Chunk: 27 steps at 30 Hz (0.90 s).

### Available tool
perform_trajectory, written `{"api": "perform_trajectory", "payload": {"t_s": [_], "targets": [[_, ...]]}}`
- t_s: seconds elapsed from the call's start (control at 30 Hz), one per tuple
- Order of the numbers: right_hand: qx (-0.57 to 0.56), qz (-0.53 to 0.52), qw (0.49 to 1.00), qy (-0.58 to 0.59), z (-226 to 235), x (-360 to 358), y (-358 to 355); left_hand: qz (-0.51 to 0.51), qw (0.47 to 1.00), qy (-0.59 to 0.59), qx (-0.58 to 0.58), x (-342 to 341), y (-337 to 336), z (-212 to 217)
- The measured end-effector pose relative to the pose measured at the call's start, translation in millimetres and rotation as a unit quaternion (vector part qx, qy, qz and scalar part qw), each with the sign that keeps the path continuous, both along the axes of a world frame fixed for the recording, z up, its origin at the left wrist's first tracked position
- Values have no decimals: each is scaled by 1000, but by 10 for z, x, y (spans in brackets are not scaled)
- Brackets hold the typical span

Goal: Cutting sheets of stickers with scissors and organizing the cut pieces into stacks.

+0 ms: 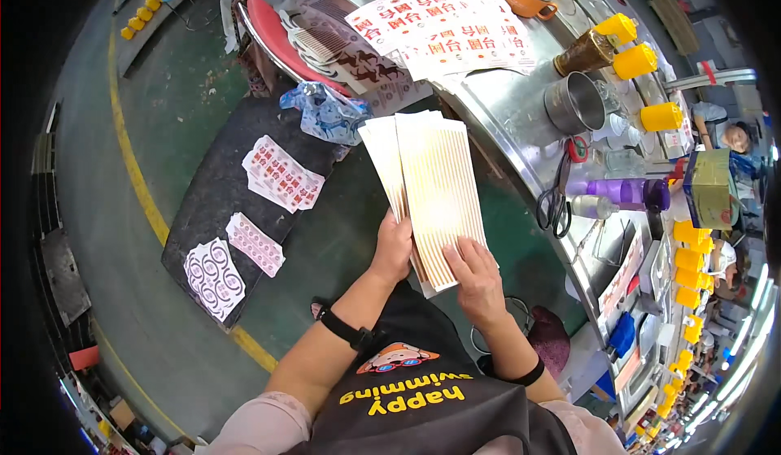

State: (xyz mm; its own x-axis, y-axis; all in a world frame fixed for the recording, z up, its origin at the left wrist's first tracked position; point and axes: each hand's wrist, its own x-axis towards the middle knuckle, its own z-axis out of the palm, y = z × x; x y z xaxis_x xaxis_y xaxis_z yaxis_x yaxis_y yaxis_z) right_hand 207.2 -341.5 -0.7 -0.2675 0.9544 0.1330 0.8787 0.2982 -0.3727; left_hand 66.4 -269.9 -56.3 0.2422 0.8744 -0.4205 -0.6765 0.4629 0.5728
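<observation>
I hold a fanned stack of long pale sheets (pixel 431 182) printed with thin orange stripes, out in front of my chest. My left hand (pixel 393 248) grips the stack's lower left edge. My right hand (pixel 476 280) lies on the lower end of the top sheet, thumb and fingers pressing it. A black band sits on each wrist. The sheets reach up toward the edge of a curved metal counter (pixel 508 121).
White sheets with red print (pixel 443 28) lie on the counter, with a metal cup (pixel 573 101), scissors (pixel 557 203), a purple bottle (pixel 622 191) and yellow-capped containers (pixel 634 60). A red-seated stool (pixel 272 28) holds combs and paper. Sticker sheets (pixel 281 174) lie on a dark mat.
</observation>
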Motion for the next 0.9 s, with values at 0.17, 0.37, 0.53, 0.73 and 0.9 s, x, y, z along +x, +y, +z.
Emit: {"api": "perform_trajectory", "payload": {"t_s": [0.17,0.37,0.53,0.73,0.9], "targets": [[1,14,1000,6,168,160,-64,-14,997,49,54,118,-109,239],[81,-40,996,-6,505,473,33,-71,982,56,165,554,230,742],[104,-113,985,-76,419,776,357,-145,979,-89,114,1086,792,397],[-22,-121,988,-94,-246,995,712,-114,989,79,59,1448,1110,-702],[-1,-136,986,-93,-384,1219,921,-192,843,474,167,1553,1309,-449]]}}
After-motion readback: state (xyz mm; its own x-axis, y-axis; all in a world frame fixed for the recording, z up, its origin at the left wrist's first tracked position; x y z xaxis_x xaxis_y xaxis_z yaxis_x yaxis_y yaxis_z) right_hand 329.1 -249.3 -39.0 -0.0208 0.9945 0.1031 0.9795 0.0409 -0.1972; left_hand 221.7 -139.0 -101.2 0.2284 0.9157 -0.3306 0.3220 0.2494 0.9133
